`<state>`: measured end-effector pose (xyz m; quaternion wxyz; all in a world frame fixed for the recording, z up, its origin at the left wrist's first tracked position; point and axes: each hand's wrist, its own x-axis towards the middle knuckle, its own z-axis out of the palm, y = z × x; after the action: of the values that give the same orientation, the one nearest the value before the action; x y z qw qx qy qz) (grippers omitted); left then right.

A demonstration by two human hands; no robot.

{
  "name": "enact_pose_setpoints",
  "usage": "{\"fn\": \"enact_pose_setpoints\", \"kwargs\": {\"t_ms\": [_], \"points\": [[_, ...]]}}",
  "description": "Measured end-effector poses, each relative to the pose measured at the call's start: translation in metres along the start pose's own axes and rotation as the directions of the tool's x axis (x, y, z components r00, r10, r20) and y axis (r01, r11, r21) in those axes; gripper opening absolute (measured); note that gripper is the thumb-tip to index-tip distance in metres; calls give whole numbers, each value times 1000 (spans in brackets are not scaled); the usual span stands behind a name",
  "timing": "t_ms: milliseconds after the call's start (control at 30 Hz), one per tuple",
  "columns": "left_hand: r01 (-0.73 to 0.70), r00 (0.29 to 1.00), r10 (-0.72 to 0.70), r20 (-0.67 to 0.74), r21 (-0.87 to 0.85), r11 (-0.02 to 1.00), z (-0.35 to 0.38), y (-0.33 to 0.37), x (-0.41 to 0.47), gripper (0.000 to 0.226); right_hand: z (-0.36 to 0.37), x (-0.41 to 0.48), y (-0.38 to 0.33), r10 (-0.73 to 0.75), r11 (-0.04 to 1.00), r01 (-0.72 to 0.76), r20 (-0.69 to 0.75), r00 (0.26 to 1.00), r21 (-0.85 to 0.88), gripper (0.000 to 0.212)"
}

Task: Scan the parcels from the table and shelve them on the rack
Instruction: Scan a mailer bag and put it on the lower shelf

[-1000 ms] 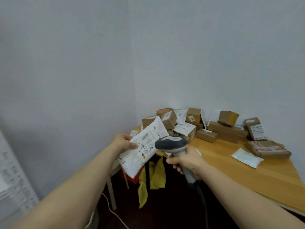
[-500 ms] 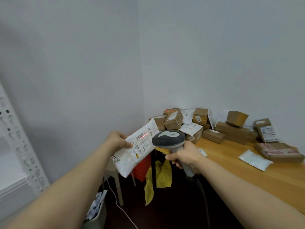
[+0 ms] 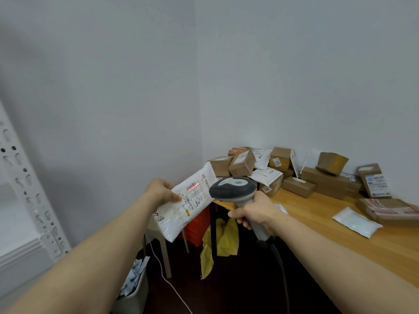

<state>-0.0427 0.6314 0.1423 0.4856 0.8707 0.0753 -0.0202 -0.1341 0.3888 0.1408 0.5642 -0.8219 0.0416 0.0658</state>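
Rack upright [image 3: 25, 189] is seen at far left, white and perforated; shelf contents are not visible. Left hand [image 3: 161, 193] is clamped on the upper-left edge of the white mailer [image 3: 188, 202], thumb on the label face, fingers behind. The mailer is held in the air, off the table, tilted, with its label turned toward the scanner. Red scan line [image 3: 193, 188] is laid on the upper part of the label. Whether all the bars are crossed cannot be told, as the print is too small. Scanner [image 3: 233, 188] is held just beside the mailer's right end, head aimed left. Right hand [image 3: 254, 215] is wrapped round the scanner grip; the trigger finger is hidden. The hands are apart, one item each.

Step judged: scan in progress, shelving not yet done.

For a clean read:
- The soft film should be pulled flat so no crease runs through the bars.
- The line should be run across the bars, not along them.
- A slight tilt is advised against glare.
- The thumb should be kept off the code.
- Cable [image 3: 282, 268] should be minded on the turn to the rack.

Remaining parcels [image 3: 283, 171] are piled at the far corner of the table [image 3: 317, 223]. A flat white pouch [image 3: 356, 221] lies apart to the right. Much work is judged left.
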Motion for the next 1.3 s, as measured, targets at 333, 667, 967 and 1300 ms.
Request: {"fn": "enact_pose_setpoints", "kwargs": {"t_ms": [333, 667, 967, 1300], "points": [[22, 1000, -22, -10, 16, 1000, -2, -1, -4, 31, 3, 2, -2, -8, 1000, 6, 41, 999, 27, 20], [21, 1000, -21, -22, 15, 1000, -5, -3, 0, 28, 7, 7, -2, -20, 1000, 19, 46, 999, 25, 23], [72, 996, -75, -46, -63, 995, -13, -14, -5, 26, 17, 14, 4, -4, 984, -7, 63, 998, 176, 12], [254, 960, -281, -2, -416, 873, -60, -98, -72, 39, 89, 41, 26, 86, 888, -114, 82, 993, 445, 29]]}}
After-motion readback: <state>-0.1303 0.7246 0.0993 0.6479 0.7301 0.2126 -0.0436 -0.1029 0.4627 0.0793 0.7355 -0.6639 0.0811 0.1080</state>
